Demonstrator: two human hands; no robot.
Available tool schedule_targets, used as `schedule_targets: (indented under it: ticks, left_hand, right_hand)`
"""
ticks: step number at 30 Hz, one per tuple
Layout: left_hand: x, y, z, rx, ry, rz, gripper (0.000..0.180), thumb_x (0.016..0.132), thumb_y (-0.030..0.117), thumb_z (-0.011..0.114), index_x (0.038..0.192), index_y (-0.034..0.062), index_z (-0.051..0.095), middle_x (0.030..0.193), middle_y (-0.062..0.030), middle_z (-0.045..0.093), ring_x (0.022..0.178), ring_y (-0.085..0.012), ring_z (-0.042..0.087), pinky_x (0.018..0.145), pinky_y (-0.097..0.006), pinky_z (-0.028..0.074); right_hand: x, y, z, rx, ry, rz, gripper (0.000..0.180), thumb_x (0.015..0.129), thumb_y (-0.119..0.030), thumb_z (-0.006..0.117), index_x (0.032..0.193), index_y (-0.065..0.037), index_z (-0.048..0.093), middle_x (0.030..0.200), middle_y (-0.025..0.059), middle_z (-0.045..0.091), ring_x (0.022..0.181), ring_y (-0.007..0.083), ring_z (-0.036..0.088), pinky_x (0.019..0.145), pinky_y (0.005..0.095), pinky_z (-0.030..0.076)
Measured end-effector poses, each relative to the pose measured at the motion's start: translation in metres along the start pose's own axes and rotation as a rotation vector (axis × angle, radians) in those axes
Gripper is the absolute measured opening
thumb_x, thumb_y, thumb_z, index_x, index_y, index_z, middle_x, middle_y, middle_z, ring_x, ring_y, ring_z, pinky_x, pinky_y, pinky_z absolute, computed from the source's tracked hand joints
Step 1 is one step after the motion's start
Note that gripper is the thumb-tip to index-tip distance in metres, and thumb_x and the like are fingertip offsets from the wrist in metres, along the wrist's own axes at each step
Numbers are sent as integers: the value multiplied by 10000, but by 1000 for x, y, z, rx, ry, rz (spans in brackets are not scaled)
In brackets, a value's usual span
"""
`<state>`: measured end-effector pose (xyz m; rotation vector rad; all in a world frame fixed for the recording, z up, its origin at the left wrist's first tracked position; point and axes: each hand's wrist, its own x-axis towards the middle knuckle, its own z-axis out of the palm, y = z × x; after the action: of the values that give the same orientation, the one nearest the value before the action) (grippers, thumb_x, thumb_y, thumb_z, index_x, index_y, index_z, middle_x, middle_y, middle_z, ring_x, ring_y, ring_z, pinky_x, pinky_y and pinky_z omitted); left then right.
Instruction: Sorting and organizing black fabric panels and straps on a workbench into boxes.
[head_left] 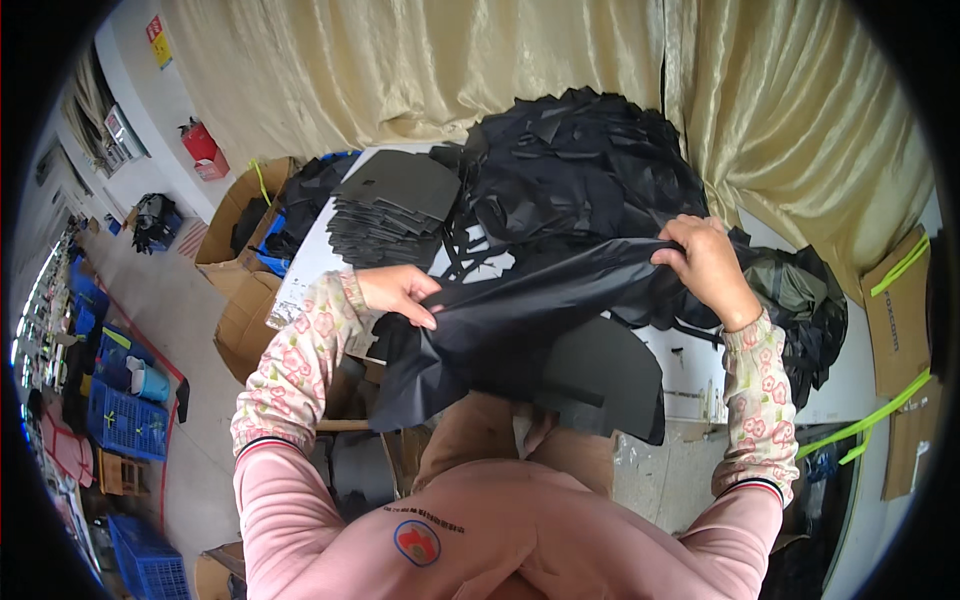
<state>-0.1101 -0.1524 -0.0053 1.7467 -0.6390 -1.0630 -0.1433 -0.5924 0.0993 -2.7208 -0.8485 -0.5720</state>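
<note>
A thin black fabric piece (540, 300) stretches between my two hands above the near edge of the white table (690, 370). My left hand (402, 293) pinches its left end, thumb on top. At the upper right corner, my right hand (705, 262) grips the fabric between thumb and curled fingers. Below it, a stiff dark grey panel with a rounded edge (605, 370) lies at the table's front, partly covered by the fabric. Beyond my left hand stands a stack of similar grey panels (400, 190). A large heap of black fabric pieces (590, 160) fills the table's far side.
More dark material (800, 300) is bunched at the table's right end. Cardboard boxes (235, 225) stand left of the table, and a flattened carton (900, 320) leans at the right. Gold curtains (430, 70) hang behind. Blue crates (125, 420) sit on the floor far left.
</note>
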Motion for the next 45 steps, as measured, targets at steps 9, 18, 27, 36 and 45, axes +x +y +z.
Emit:
schedule_targets:
  ticks: [9, 18, 27, 36, 45]
  left_hand:
    - [-3, -12, -8, 87, 238, -62, 98, 845, 65, 699, 909, 35, 631, 801, 4, 646, 602, -50, 568, 560, -206, 473]
    - [77, -33, 18, 21, 332, 92, 408, 859, 9, 648, 1247, 49, 529, 1160, -52, 599, 683, -66, 583, 607, -207, 506]
    - [102, -37, 52, -221, -260, 96, 463, 818, 47, 671, 1261, 18, 540, 992, 9, 657, 651, -24, 586, 514, -149, 429]
    - [11, -28, 3, 97, 687, 50, 183, 761, 81, 770, 826, 63, 600, 757, 32, 569, 661, -43, 532, 485, -206, 427]
    - [-27, -29, 52, 827, 1108, 357, 166, 700, -13, 730, 747, 1, 571, 743, -118, 553, 706, -304, 587, 632, -355, 470]
  right_hand:
    - [-61, 3, -8, -123, 118, 80, 116, 719, -56, 717, 801, -68, 636, 705, 48, 518, 756, 228, 564, 1070, 492, 308]
    - [-7, -56, -60, -164, 297, -248, 201, 653, 51, 679, 808, -71, 647, 692, 28, 484, 702, 201, 558, 1045, 520, 374]
    - [15, -65, -83, -194, 360, -331, 277, 640, 83, 674, 877, -58, 646, 745, 54, 539, 734, 244, 570, 868, 426, 467]
    - [-42, 10, -45, 56, 193, 72, 168, 738, 94, 651, 873, 1, 615, 766, 98, 512, 689, 227, 549, 646, 269, 446]
    - [-138, -10, 29, 210, 105, 240, 291, 638, 185, 556, 812, -29, 648, 737, 79, 496, 683, 224, 548, 600, 286, 445]
